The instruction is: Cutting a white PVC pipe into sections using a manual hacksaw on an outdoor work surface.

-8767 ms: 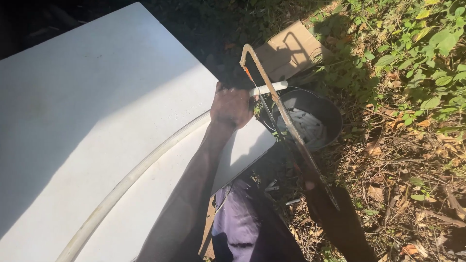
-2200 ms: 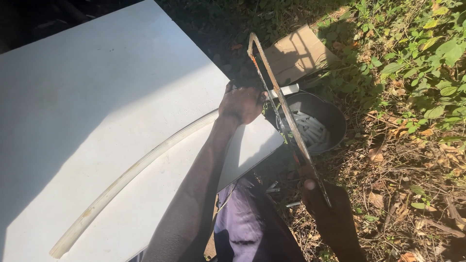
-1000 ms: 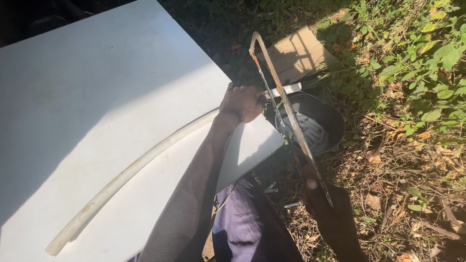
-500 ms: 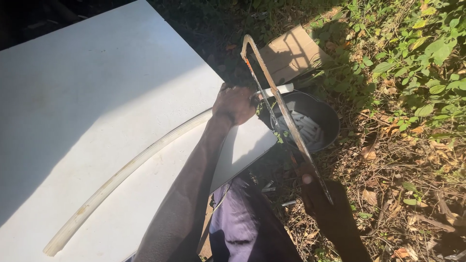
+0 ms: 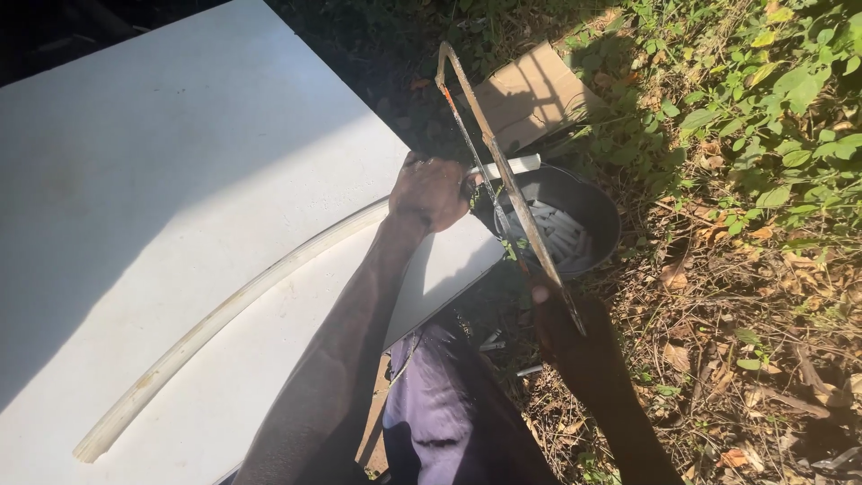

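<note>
Across the white tabletop [image 5: 135,162] a long pale pipe [image 5: 233,310] lies slantwise, its long axis running from the near left edge up to the right edge, where its short end overhangs. At that edge the left hand [image 5: 429,190] has its grip closed around the smooth, slightly curved pipe. Just right of it, a rusty thin-framed hacksaw [image 5: 503,180] crosses the pipe; the right hand [image 5: 549,310] holds its handle in shadow, grip closed. Below the overhang, a dark round bucket [image 5: 597,211] holds short cut pieces.
</note>
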